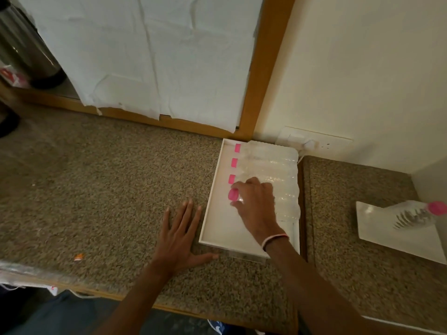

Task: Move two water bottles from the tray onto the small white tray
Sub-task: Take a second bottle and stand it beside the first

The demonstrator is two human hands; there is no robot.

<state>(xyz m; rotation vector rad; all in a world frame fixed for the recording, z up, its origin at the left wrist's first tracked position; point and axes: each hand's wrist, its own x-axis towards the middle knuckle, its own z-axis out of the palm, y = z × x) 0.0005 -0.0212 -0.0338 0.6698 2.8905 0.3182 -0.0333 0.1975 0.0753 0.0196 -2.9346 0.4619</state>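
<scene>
A speckled brown counter (101, 180) ran along a cream wall (362, 68), with a wood-framed panel (266, 68) above it covered in crumpled white paper (145, 56). On the counter sat a white tray (219, 221) holding a row of clear water bottles (273, 163) lying on their sides, pink caps (234, 162) pointing left — four caps could be counted.

The right hand (254, 201) lay over the nearest bottle (287, 206) of the row, fingers curled down around its neck just beside the pink cap; the hand covered the contact, so whether the grip was fully closed could not be told. A pink-and-white band (274, 239) circled that wrist. The left hand (180, 238) rested flat on the counter just left of the tray, fingers spread wide and holding nothing, the thumb reaching toward the tray's near corner.

Well to the right, on a separate stretch of counter, the small white tray (387, 235) already carried one bottle (411, 213) — lying tilted, its pink cap toward the right edge of the view.

A white wall socket (314, 141) was set in the wall behind the big tray. At the far left stood a dark metal flask (24, 44), and a small orange scrap (78, 257) lay on the counter near the front edge.
</scene>
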